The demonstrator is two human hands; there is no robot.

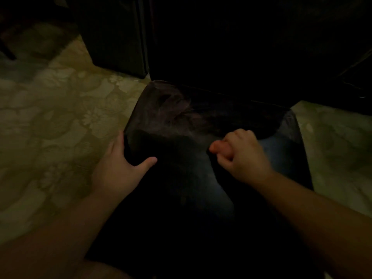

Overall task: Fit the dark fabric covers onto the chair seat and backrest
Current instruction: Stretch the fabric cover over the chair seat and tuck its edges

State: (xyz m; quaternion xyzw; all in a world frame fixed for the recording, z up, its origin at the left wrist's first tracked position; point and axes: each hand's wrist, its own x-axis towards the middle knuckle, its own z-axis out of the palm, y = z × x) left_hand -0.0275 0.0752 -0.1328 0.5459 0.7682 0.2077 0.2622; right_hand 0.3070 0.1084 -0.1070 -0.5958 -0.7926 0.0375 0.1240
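Observation:
The room is very dim. A chair seat (281,158) fills the middle, with a dark fabric cover (171,117) stretched over it and wrinkled toward the back left. The backrest (231,57) rises behind it, almost black. My left hand (118,170) holds the seat's left edge, thumb lying on top and fingers hidden down the side. My right hand (239,152) sits on the seat's middle as a fist and seems to pinch a fold of the cover between thumb and fingers.
A pale floor with a floral pattern (60,117) lies to the left and right of the chair. A dark cabinet or furniture piece (114,37) stands behind on the left. The area near the bottom of the view is too dark to read.

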